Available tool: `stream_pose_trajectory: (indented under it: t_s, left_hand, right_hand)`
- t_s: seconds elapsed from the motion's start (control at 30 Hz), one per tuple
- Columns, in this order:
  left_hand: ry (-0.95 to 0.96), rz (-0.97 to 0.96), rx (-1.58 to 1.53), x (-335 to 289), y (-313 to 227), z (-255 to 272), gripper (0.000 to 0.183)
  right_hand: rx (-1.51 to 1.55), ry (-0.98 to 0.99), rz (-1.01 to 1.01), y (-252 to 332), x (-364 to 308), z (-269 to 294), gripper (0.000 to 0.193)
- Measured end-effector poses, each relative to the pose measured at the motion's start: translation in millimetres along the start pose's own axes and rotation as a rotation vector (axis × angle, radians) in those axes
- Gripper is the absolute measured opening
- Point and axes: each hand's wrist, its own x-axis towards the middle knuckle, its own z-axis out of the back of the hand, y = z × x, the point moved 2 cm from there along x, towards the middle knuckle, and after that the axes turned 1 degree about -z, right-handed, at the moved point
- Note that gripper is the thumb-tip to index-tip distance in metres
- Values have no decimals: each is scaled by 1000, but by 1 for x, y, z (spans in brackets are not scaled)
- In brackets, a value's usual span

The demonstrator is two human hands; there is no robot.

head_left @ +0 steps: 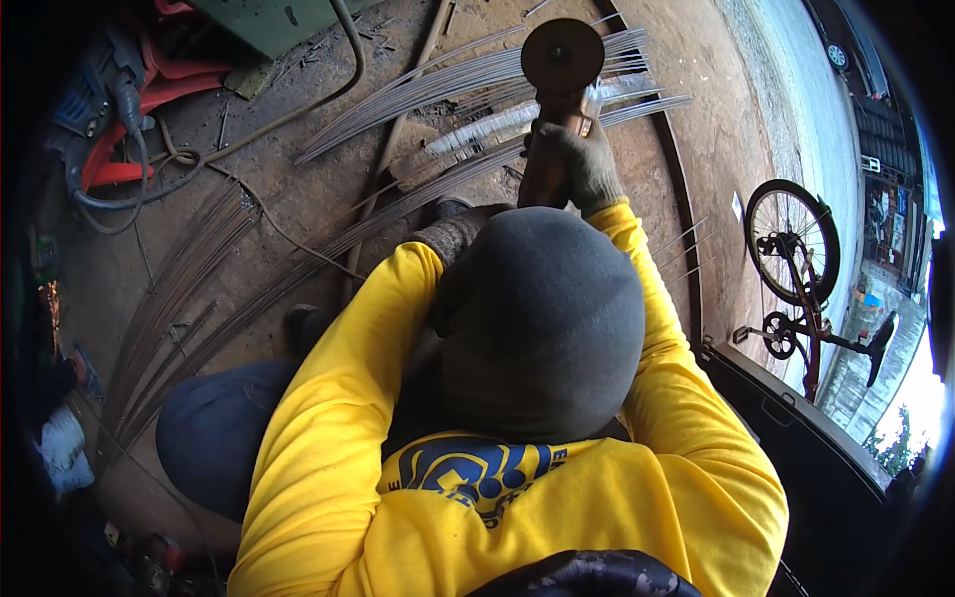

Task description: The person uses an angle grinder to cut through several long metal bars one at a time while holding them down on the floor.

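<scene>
My right hand (587,164), in a grey knit glove, is closed round the body of an angle grinder (542,174). The grinder's round, dark disc (562,57) faces up over bundles of thin metal rods (477,85). My left hand (463,231), also gloved, is beside a rounded dark cloth shape (542,318), apparently my knee. That shape hides its fingers and the grinder's rear end. A pale, curved metal piece (482,131) lies under the rods near the grinder. Yellow sleeves cover both my arms.
Long rods (179,289) spread across the dirt floor at left. A hose (279,119) and a cable run past a blue-grey machine (95,95) and red plastic parts (164,90). A dark metal rail (681,199) curves along the right. Beyond it stands a bicycle (806,289).
</scene>
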Motion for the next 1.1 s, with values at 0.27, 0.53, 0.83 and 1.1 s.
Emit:
stream_pose_trajectory:
  t_s: [0.27, 0.53, 0.83, 1.1]
  left_hand:
    - [14, -9, -79, 2, -2, 1, 32]
    - [-9, -47, -72, 1, -6, 3, 33]
    - [-50, -94, 40, -10, -24, 6, 34]
    - [-263, -194, 274, -43, -64, 22, 35]
  right_hand:
    - [-13, 11, 102, 8, 8, -25, 47]
    - [83, 94, 58, -3, 4, -26, 49]
    - [-284, -107, 25, -19, 11, -12, 77]
    - [-564, -323, -103, -3, -20, -32, 84]
